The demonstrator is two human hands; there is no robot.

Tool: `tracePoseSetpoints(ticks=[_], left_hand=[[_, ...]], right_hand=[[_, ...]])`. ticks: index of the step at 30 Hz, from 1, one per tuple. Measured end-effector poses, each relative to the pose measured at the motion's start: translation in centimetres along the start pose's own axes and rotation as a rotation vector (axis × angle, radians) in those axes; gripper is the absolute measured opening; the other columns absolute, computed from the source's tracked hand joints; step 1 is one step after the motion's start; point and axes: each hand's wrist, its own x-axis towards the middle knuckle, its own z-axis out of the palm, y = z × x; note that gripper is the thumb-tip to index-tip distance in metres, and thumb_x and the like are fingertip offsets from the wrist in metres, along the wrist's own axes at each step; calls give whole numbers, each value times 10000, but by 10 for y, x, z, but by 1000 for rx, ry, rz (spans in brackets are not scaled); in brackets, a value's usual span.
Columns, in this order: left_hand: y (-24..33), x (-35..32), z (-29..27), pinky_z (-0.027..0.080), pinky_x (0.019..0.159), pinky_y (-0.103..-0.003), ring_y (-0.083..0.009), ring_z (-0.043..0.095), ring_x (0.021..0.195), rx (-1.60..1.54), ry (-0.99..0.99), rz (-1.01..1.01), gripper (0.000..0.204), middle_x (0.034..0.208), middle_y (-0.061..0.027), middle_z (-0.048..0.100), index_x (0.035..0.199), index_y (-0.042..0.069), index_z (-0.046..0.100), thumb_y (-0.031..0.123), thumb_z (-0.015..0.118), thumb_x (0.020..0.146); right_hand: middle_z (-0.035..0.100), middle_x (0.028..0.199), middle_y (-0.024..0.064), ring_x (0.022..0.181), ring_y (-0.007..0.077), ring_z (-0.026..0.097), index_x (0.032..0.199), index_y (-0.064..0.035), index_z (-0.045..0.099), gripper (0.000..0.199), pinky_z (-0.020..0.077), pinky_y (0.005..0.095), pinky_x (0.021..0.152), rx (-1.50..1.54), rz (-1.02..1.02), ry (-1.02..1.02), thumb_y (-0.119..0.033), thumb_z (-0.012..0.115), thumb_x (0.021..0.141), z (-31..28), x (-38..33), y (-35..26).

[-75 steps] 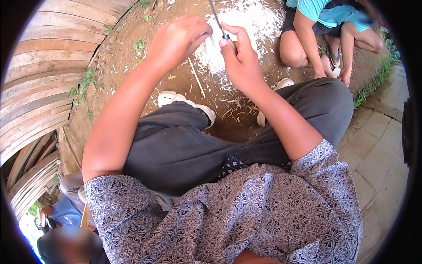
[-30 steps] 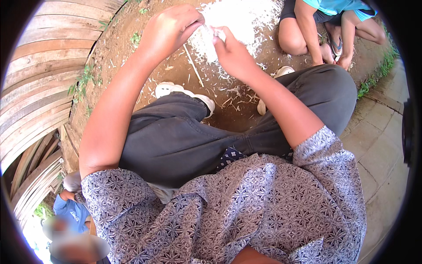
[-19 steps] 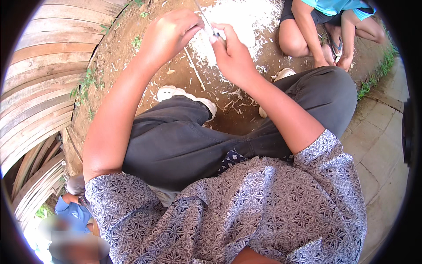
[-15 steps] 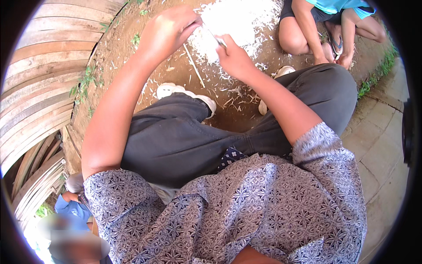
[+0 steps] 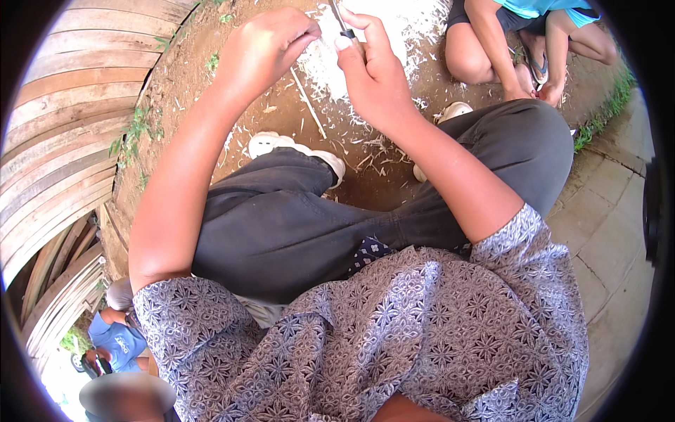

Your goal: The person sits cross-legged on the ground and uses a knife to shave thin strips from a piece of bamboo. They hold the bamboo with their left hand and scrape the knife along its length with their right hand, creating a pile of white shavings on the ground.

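Both my hands are raised together over the dirt in front of my knees. My right hand (image 5: 373,70) grips a thin grey blade (image 5: 342,20) that points up and away between its thumb and forefinger. My left hand (image 5: 271,46) is just to the left, its fingertips pinched together right next to the blade. It seems to pinch a thin pale strip, which is barely visible. Under the hands lies a heap of white shavings (image 5: 404,32).
A thin stick (image 5: 309,105) lies on the dirt by my white shoes (image 5: 295,148). Another person squats at the top right (image 5: 492,42). Curved wooden planks (image 5: 63,126) stand at the left and paving slabs (image 5: 605,211) lie to the right. Another person in blue (image 5: 116,341) is at the lower left.
My hands have stayed close together over the shavings, shifting slightly. The blade has tilted between upright and slanted as the right hand worked it.
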Motion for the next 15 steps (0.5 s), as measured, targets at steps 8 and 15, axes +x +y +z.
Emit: tracePoseSetpoints(ticks=[8,15], left_hand=[[4,-2,0,575,781,-386,-312,706,896,20,-25,12,95,971,-94,727,959,66,722,87,752,871],[-4,-2,-2,571,766,-390,-315,699,874,9,-8,0,103,953,-86,720,956,62,719,78,757,862]], right_hand=[[675,834,196,760,310,682,1402,-83,462,376,515,427,745,-39,8,-34,-229,497,1056,1,-4,-1],[677,796,168,723,328,687,1436,-88,456,412,519,432,714,-112,38,-68,-189,525,1042,3,-7,20]])
